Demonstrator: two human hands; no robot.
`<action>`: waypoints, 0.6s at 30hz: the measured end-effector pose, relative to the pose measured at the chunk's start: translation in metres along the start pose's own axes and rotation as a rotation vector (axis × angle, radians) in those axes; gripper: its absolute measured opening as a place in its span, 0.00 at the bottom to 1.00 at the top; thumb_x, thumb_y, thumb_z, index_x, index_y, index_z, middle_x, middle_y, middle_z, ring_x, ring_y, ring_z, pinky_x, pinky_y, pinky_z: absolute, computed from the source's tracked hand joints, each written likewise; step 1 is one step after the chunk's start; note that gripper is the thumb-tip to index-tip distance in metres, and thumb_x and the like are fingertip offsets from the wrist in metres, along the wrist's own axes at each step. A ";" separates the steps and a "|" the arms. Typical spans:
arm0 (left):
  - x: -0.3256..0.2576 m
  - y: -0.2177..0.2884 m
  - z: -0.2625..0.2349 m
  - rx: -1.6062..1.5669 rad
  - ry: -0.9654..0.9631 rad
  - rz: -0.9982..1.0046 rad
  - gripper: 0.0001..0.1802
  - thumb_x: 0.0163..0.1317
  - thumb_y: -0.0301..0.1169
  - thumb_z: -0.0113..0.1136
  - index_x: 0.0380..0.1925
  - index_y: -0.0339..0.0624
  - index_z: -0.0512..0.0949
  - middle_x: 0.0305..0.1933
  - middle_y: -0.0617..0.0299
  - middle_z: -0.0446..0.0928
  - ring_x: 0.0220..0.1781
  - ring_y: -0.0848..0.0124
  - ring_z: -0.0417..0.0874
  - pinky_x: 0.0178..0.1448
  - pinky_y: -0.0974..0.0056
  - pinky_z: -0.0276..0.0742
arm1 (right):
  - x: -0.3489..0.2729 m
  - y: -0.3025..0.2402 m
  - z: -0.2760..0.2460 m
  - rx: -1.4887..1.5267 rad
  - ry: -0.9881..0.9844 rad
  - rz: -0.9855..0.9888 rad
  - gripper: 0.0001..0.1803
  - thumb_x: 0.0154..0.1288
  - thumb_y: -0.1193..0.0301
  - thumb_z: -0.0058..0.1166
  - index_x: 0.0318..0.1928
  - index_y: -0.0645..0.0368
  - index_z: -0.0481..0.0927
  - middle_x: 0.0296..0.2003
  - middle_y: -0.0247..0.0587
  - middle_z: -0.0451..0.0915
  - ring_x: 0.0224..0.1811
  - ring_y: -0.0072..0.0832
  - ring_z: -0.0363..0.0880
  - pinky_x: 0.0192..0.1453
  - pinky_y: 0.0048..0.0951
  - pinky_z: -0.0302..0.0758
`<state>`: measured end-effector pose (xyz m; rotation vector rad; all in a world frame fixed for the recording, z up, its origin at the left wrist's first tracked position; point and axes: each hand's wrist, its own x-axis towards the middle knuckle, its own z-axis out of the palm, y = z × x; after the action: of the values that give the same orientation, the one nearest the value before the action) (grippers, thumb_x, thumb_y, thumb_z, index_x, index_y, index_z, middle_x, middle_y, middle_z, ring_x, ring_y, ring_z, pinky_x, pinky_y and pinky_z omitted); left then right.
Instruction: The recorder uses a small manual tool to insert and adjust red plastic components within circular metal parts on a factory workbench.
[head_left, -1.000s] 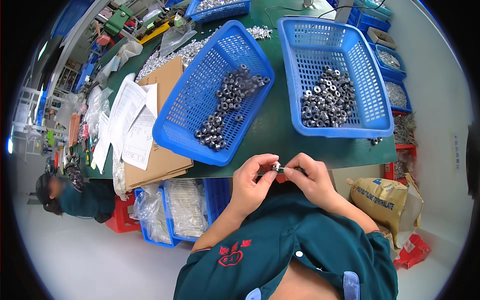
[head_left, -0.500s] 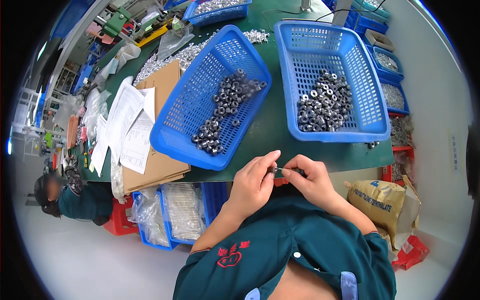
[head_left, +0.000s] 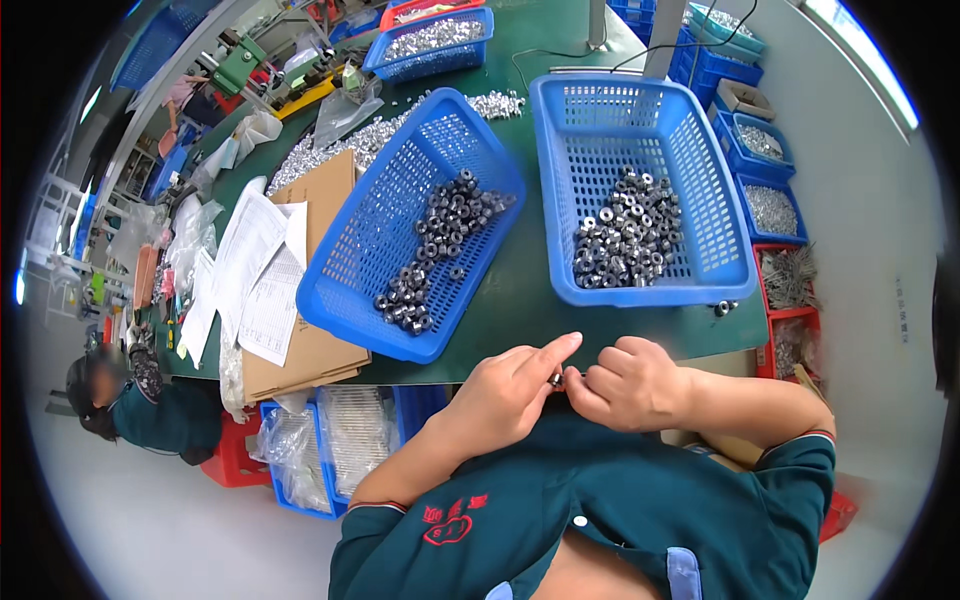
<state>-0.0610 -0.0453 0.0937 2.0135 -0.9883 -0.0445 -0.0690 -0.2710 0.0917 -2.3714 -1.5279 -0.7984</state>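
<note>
- Steel, mostly: a small metal nut (head_left: 555, 379) sits pinched right between the 2 hands, just at the near edge of the green table (head_left: 520, 300).
- Left hand (head_left: 505, 395) is curled around it from the left, index finger stretched out and pointing right over the top of the part. Fingers narrow, closed on the nut as far as I can see.
- Right hand (head_left: 628, 383) is bunched into a loose fist, fingertips meeting the left hand's at the same spot. Looks like it's touching the nut too, but the part is tiny and mostly hidden, so can't tell which hand really carries it.
- The key relation: the nut lies in the gap where both sets of fingertips meet, so neither hand is nearer. Too small to call its long axis.
- Straight ahead, 2 blue baskets: the left basket (head_left: 385, 245) is tilted at an angle, the right basket (head_left: 720, 230) sits square, each with a pile of dark nuts. The right one is closer to the right hand.
- Off to the left: a cardboard box (head_left: 320, 190) with paper sheets (head_left: 255, 260) on it.
- Another person (head_left: 150, 410) sits low on the far left.
</note>
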 end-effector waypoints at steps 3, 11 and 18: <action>0.022 0.009 -0.012 0.143 0.027 0.173 0.32 0.51 0.15 0.60 0.61 0.36 0.71 0.37 0.51 0.80 0.36 0.55 0.83 0.40 0.56 0.79 | -0.011 0.016 -0.014 0.043 0.077 -0.091 0.13 0.50 0.72 0.62 0.38 0.59 0.79 0.19 0.26 0.64 0.18 0.21 0.63 0.20 0.26 0.57; 0.132 -0.041 0.000 0.406 -0.032 0.194 0.09 0.50 0.21 0.56 0.32 0.38 0.82 0.34 0.50 0.81 0.40 0.52 0.83 0.45 0.50 0.79 | -0.069 0.000 0.034 0.250 -0.065 0.269 0.08 0.53 0.74 0.63 0.33 0.59 0.78 0.17 0.35 0.71 0.18 0.33 0.74 0.23 0.36 0.70; 0.162 -0.057 0.046 0.611 -0.275 -0.093 0.08 0.49 0.24 0.58 0.26 0.38 0.86 0.32 0.48 0.84 0.38 0.52 0.88 0.41 0.52 0.84 | -0.078 -0.008 0.062 0.305 0.099 0.571 0.08 0.52 0.78 0.64 0.33 0.59 0.78 0.21 0.38 0.77 0.21 0.38 0.76 0.26 0.38 0.72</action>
<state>0.0678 -0.1660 0.0756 2.6656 -1.1781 -0.0779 -0.0807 -0.3003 -0.0032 -2.3074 -0.7892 -0.4959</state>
